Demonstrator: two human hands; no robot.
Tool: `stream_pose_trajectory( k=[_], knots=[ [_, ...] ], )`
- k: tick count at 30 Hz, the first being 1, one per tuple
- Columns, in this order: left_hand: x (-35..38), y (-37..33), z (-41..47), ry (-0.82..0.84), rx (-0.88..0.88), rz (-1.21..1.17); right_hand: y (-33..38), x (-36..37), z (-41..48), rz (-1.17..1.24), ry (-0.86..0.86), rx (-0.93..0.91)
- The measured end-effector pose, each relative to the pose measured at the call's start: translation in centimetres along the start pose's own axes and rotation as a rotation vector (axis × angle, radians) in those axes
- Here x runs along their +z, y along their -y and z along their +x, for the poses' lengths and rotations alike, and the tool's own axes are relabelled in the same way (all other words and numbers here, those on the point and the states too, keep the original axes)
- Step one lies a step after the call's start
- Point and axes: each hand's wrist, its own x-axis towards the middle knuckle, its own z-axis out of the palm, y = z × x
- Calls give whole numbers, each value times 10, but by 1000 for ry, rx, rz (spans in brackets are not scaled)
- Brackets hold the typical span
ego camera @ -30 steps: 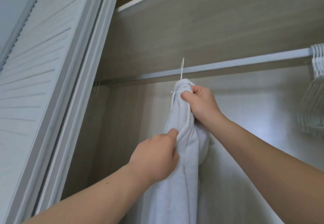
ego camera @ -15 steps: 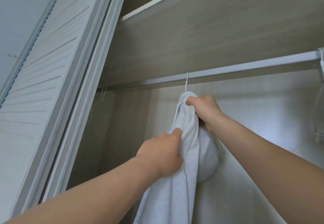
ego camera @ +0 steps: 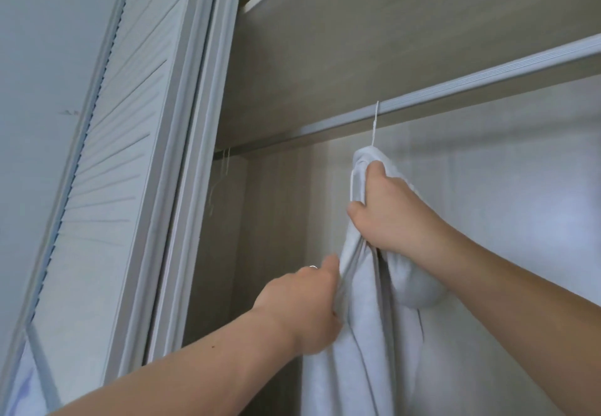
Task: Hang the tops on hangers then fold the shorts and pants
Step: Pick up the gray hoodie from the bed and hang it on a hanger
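Hoodie (ego camera: 367,350), pale grey-white, is up in the closet, and its hanger hook (ego camera: 376,121) looks caught over the rail (ego camera: 487,72). Right hand (ego camera: 387,217) has its fingers curled round bunched fabric at the neck, just under the hook. The left hand (ego camera: 302,308) grips a fold lower down the side edge. I'd say this top's basically hung and just needs straightening and letting go. Louvred door (ego camera: 123,142) sits off left. No shorts or pants in view, so folding's probably all left.
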Motion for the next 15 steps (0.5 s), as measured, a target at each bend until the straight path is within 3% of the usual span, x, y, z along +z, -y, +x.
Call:
stream_pose_trajectory(
  k=[6,15],
  knots=[
    [-3,36,10,36,-110,55,0,46,23,198,-1,-8],
    [3,96,52,127,-307,168,7,143,82,505,133,53]
  ],
)
